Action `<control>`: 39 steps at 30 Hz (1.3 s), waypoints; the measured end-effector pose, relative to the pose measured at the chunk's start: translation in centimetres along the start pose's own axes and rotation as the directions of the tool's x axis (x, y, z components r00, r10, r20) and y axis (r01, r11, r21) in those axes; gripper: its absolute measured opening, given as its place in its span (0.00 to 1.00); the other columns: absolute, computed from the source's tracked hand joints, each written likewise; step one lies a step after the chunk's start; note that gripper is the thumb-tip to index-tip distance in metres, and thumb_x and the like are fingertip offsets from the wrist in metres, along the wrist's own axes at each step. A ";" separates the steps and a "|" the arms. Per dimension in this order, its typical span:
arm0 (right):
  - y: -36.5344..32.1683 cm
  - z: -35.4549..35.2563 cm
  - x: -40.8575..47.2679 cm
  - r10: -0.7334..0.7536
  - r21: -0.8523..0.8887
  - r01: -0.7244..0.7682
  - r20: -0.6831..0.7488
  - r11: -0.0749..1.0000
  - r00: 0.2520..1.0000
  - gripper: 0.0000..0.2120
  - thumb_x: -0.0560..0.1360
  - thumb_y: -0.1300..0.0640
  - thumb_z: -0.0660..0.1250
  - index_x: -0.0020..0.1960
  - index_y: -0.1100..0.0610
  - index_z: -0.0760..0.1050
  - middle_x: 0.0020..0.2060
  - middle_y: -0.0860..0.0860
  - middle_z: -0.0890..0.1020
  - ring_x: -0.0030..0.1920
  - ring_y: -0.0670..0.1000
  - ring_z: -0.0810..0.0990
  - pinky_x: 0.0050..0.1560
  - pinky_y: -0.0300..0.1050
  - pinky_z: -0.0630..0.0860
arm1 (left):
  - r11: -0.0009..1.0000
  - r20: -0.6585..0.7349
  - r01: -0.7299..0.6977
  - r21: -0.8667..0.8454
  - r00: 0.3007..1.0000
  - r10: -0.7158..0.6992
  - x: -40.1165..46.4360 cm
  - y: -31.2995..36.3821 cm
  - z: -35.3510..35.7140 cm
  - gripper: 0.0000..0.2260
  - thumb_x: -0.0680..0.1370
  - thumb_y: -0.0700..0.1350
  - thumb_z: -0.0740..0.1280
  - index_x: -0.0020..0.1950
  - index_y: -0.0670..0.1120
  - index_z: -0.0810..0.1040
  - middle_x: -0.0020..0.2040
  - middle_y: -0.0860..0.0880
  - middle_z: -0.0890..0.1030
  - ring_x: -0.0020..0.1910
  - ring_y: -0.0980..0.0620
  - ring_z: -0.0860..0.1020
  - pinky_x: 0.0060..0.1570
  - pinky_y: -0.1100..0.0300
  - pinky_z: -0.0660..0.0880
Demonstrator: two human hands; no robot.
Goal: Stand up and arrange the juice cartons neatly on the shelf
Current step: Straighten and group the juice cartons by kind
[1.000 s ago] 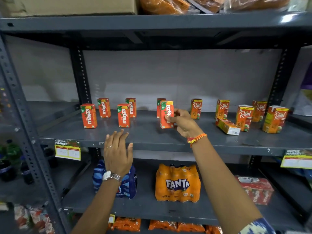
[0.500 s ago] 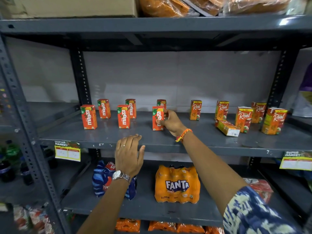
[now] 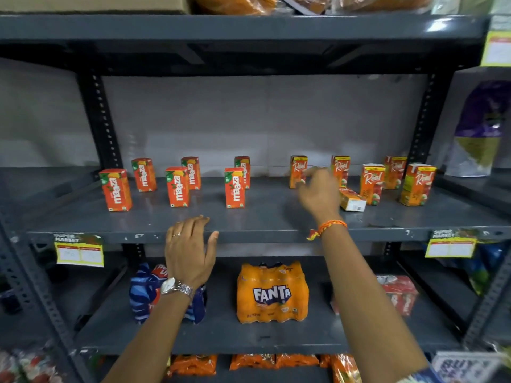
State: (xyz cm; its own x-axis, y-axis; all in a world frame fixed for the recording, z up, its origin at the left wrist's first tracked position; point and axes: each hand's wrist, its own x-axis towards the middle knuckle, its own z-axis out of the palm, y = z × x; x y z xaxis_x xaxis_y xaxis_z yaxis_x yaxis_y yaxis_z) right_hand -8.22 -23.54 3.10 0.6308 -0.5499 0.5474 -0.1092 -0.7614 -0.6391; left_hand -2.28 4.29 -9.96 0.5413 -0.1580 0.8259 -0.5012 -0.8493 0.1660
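Observation:
Several orange Maaza cartons stand upright on the grey middle shelf [image 3: 265,219], the nearest ones at the left [image 3: 115,189], centre-left [image 3: 178,186] and centre [image 3: 234,187]. To the right stand several Real cartons, one [image 3: 297,171] just past my fingertips, and one Real carton [image 3: 351,199] lies on its side. My right hand [image 3: 318,193], blurred, is over the shelf with fingers apart, next to that upright Real carton and holding nothing. My left hand [image 3: 190,251] rests open on the shelf's front edge.
A Fanta bottle pack [image 3: 272,293], a blue pack [image 3: 143,291] and a red pack [image 3: 401,295] sit on the shelf below. Price tags [image 3: 79,250] hang on the shelf lip. Metal uprights [image 3: 99,117] flank the bay, and another shelf runs overhead.
My right hand let go of the Maaza carton, which now stands at the centre, and moved right toward the Real cartons. My left hand rose to the shelf edge.

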 end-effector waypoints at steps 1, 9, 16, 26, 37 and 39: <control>1.4 -1.5 0.0 0.023 -0.064 -0.030 -0.109 0.997 0.994 0.14 0.75 0.52 0.70 0.53 0.62 0.82 0.53 0.61 0.84 0.54 0.62 0.83 0.53 0.51 0.80 | 1.000 -0.002 0.009 0.004 1.000 -0.009 0.0 0.3 0.0 0.19 0.81 0.56 0.56 0.62 0.47 0.78 0.61 0.48 0.82 0.59 0.44 0.77 0.63 0.46 0.69; 6.4 -4.6 -0.6 0.232 -0.262 -0.309 -0.286 0.914 0.930 0.23 0.79 0.47 0.65 0.56 0.68 0.78 0.60 0.65 0.78 0.61 0.66 0.75 0.57 0.60 0.76 | 0.981 0.048 -0.177 -0.079 0.982 0.181 0.2 6.5 1.7 0.20 0.81 0.57 0.57 0.65 0.47 0.78 0.65 0.49 0.81 0.64 0.47 0.77 0.66 0.49 0.69; 6.5 -3.9 0.1 0.209 -0.197 -0.194 0.061 0.961 0.976 0.26 0.76 0.53 0.70 0.66 0.63 0.63 0.59 0.64 0.78 0.61 0.66 0.78 0.59 0.58 0.76 | 0.985 0.012 -0.142 -0.099 0.989 0.144 0.0 8.1 2.8 0.18 0.81 0.55 0.58 0.63 0.48 0.80 0.61 0.49 0.83 0.58 0.48 0.80 0.58 0.51 0.70; 7.0 -4.5 4.2 0.346 0.386 -0.519 0.434 0.763 0.832 0.12 0.75 0.58 0.73 0.54 0.61 0.74 0.51 0.59 0.83 0.49 0.56 0.84 0.43 0.50 0.83 | 0.988 0.005 -0.123 -0.099 0.992 0.124 -0.3 8.5 3.0 0.19 0.81 0.55 0.57 0.63 0.47 0.80 0.62 0.48 0.83 0.59 0.47 0.80 0.59 0.50 0.70; 7.0 -1.6 5.0 -0.007 0.643 -0.465 0.590 0.608 0.807 0.12 0.75 0.68 0.69 0.57 0.59 0.77 0.50 0.53 0.84 0.53 0.51 0.83 0.50 0.42 0.80 | 0.993 0.006 -0.079 -0.087 0.997 0.080 -0.4 9.0 2.9 0.20 0.81 0.55 0.56 0.63 0.48 0.81 0.62 0.50 0.83 0.61 0.48 0.80 0.62 0.51 0.68; 7.0 -0.9 5.1 -0.014 0.597 -0.386 0.555 0.704 0.832 0.13 0.75 0.67 0.70 0.57 0.59 0.76 0.50 0.53 0.84 0.54 0.52 0.82 0.49 0.40 0.80 | 0.994 0.016 -0.070 -0.087 0.997 0.071 -0.5 9.2 2.8 0.20 0.80 0.54 0.57 0.63 0.48 0.80 0.63 0.50 0.83 0.61 0.48 0.80 0.62 0.50 0.69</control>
State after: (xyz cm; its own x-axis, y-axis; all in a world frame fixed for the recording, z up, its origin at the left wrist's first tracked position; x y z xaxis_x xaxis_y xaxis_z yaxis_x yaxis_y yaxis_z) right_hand -6.52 -31.98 1.89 0.9525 -0.2562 0.1646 0.1380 -0.1185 -0.9833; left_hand -5.21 -4.84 -10.34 0.5152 -0.2264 0.8266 -0.5947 -0.7890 0.1545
